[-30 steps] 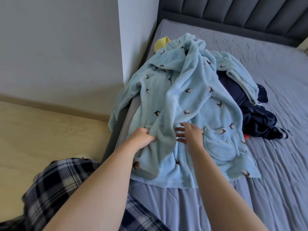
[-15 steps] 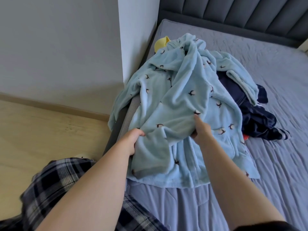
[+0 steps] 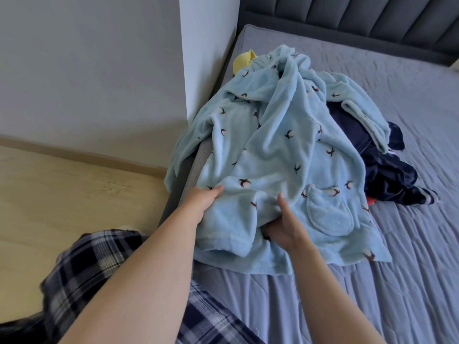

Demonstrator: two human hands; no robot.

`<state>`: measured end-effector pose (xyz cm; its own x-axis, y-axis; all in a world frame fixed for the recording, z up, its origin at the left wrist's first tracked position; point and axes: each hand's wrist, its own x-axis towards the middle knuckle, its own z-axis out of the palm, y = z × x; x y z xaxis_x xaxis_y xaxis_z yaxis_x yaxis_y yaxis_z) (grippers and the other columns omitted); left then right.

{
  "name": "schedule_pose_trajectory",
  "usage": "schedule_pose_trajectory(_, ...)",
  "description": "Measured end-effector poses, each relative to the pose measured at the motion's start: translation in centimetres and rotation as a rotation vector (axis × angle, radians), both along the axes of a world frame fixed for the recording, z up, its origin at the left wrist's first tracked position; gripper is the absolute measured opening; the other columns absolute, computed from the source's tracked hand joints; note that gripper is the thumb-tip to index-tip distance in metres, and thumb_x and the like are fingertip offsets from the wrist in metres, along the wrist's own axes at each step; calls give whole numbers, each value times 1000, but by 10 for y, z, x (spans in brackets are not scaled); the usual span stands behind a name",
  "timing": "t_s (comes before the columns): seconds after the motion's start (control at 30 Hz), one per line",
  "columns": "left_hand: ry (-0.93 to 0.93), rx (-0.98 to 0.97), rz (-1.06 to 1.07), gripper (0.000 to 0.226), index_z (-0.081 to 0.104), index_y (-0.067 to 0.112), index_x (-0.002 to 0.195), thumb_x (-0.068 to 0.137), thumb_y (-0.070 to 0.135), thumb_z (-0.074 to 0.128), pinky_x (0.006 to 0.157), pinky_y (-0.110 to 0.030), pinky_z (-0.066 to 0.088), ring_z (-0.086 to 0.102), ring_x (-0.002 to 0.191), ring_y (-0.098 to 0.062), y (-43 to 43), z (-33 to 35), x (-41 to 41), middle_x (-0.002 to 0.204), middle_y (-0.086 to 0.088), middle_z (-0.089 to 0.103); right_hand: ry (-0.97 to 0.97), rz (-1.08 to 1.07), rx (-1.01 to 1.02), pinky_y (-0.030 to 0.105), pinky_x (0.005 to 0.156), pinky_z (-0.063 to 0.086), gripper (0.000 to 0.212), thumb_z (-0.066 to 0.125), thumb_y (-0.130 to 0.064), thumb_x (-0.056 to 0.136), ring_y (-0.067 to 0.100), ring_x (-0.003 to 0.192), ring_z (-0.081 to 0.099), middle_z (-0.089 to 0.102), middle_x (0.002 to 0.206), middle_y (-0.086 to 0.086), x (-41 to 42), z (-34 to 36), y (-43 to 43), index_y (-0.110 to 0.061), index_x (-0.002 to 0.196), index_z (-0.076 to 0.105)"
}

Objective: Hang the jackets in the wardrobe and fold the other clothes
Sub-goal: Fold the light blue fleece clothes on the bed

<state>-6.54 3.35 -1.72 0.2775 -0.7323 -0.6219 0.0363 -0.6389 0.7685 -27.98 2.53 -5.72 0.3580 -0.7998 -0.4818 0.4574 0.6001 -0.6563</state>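
On a grey bed [image 3: 372, 281], two hands hold a fluffy light-blue robe [image 3: 273, 150].

The left hand [image 3: 202, 201] grasps a fold at the robe's near-left edge; the right hand [image 3: 285, 228] grips the sleeve cuff, thumb on top. The robe drapes over a pile with dark navy clothes [image 3: 387, 175] to its right and a yellow garment [image 3: 244, 61] behind.
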Motion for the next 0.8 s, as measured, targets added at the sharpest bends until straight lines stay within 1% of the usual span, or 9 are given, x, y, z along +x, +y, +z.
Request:
schedule_pose_trajectory(0.1,64,39,-2,64,60,6,123,78,50,72,99,-39,45,59,109,-29,-1,2,1,121,-12,63,73,142,-69,39,92,51,45,67,-23,86,32,119,58,61,126,17,0,1,15,-4,125,59)
schedule_pose_trajectory(0.23,117,180,-262,75,63,10,115,61,61,76,94,-41,51,64,105,-26,8,16,6,111,-7,68,265,-106,-108,42,78,55,19,66,-5,85,34,91,68,70,98,20,7,3,19,2,103,69)
schedule_pose_trajectory(0.33,124,221,-450,54,63,10,115,70,35,82,80,-34,55,65,98,-22,16,21,3,107,-7,70,234,-176,-142,36,67,58,23,59,6,84,31,89,70,72,96,19,7,13,15,7,106,64)
schedule_pose_trajectory(0.43,323,121,-330,34,64,8,116,83,15,70,78,-34,54,67,95,-24,16,24,3,108,-11,70,78,-132,-75,44,81,57,38,56,13,73,35,98,67,69,105,23,1,19,12,6,110,62)
schedule_pose_trajectory(0.5,312,82,-243,32,63,6,114,83,12,69,85,-39,53,67,97,-27,15,26,8,106,-14,70,314,-185,30,39,61,59,35,44,23,74,34,73,70,69,83,22,-1,17,13,2,95,63)
schedule_pose_trajectory(0.57,55,69,-267,41,57,4,116,80,14,73,92,-43,51,64,101,-30,16,21,11,109,-15,67,669,-258,53,35,51,55,26,40,13,84,32,59,65,64,69,17,0,13,16,-4,92,57)
schedule_pose_trajectory(0.67,-188,70,-332,44,59,4,113,78,23,76,95,-42,49,63,101,-29,18,13,10,110,-12,65,1042,-348,-245,37,61,51,10,49,-9,85,26,65,61,61,71,3,0,15,24,-12,92,55)
schedule_pose_trajectory(0.73,-220,50,-316,39,62,5,108,79,27,76,92,-41,51,63,97,-29,18,12,8,106,-12,66,1049,-208,-485,32,57,45,16,55,-21,86,17,58,56,57,60,-2,5,27,28,-13,73,54)
schedule_pose_trajectory(0.8,-232,33,-281,32,63,7,100,80,29,74,89,-39,51,64,94,-29,17,13,8,101,-12,68,991,117,-627,25,59,45,24,65,-33,86,6,57,55,59,62,-6,15,40,32,-15,73,58)
